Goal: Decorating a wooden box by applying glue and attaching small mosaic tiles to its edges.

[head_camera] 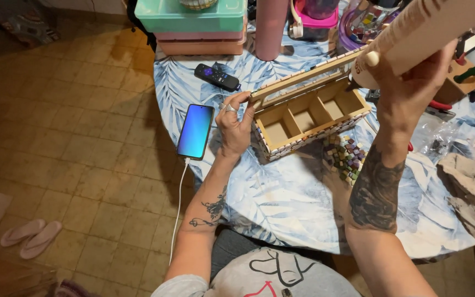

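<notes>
Wooden and thin-walled, a small box (309,113) with three open compartments is seen tilted on the bench (281,192), near its middle, on a blue leaf-patterned cloth. Its hinged lid (303,74) is propped open and is pinched at the corner by the left hand (235,124), whose fingers are closed around that edge. Small mosaic tiles are seen along the lower outer wall of the box, and a loose heap of coloured tile pieces (344,157) lies just beside it.

A pale glue bottle (413,38) is gripped in the right hand (408,93), closed firmly around it and held above the box, with the capped nozzle pointing left, towards the lid.

The box is judged light and stiff, though the glued tiles are likely fragile and easily knocked off; it is best held by the bare wooden rim or lid edge. The bottle is judged soft-sided, to be squeezed at its middle.

A phone (195,131) on a charging cable lies at the bench's left edge, and a dark remote (217,77) lies behind the left hand.
</notes>
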